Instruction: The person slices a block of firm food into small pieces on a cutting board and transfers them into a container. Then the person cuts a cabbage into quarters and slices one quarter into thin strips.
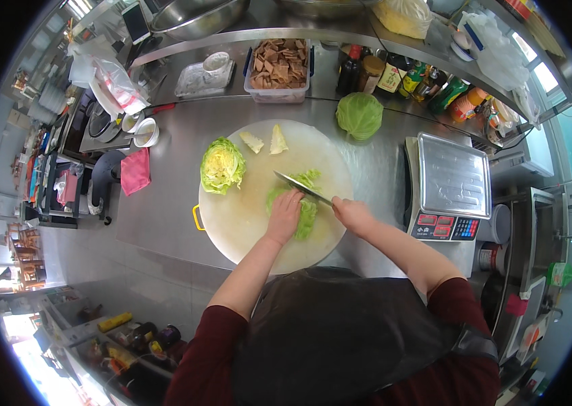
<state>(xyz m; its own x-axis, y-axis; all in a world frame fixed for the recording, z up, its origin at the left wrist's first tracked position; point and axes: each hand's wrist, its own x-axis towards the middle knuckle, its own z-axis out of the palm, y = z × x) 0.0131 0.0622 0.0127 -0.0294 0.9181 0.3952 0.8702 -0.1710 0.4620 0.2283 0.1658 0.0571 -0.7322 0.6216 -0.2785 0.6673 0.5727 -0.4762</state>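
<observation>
On a large round cutting board [245,223], my right hand [353,215] grips a kitchen knife [306,189] by its handle. The blade slants up and left across pale green cabbage leaves [307,218]. My left hand [286,215] presses down on these leaves, its fingertips close beside the blade. Cut green pieces [308,177] lie just beyond the knife. A cut cabbage half [222,166] rests near the board's left edge, its yellow layered inside showing. Two pale core wedges [278,139] lie at the board's far side. My left hand covers part of the leaves.
A whole cabbage [360,116] sits on the steel table [164,213] behind the board. At right stands a digital scale [453,177]. A plastic box of brown slices [278,71] and several sauce bottles [392,76] line the back, under a steel shelf [265,34]. A pink cloth [135,171] lies left.
</observation>
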